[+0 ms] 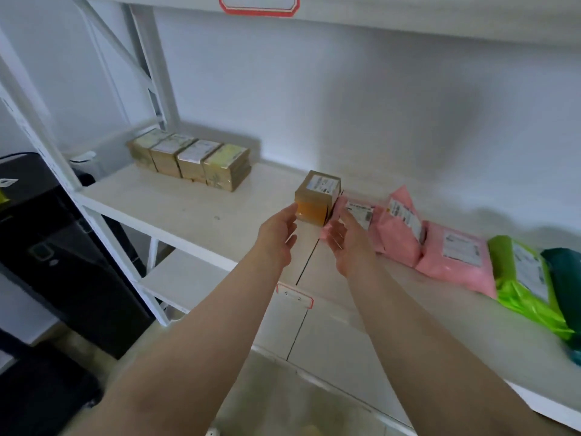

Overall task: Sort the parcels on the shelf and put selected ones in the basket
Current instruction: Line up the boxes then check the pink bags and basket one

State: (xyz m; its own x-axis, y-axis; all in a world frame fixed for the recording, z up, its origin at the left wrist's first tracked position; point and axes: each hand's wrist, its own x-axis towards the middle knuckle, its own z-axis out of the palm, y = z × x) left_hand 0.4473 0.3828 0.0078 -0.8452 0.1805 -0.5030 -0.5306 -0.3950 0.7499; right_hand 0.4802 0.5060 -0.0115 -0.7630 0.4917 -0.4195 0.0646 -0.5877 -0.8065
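White shelf (188, 209): four brown boxes (191, 162) rear left; single brown box (317, 198) centre. Left hand (276, 237), right hand (345, 243) spread wide, flanking it, empty. Pink mailers (440, 250) right.

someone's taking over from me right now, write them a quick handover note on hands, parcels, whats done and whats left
Left hand: open, fingertips at the left side of the lone cardboard box, not gripping yet.
Right hand: open, beside the box's right side, over the nearest pink mailer.
Parcels: four boxes in a row at the back left of the shelf. To the right, pink mailers, then a green mailer and a dark teal one at the edge.
Done: the box row looks sorted.
Left: grasp the lone box and place it; pick the parcels for the basket, which is not clearly in view.
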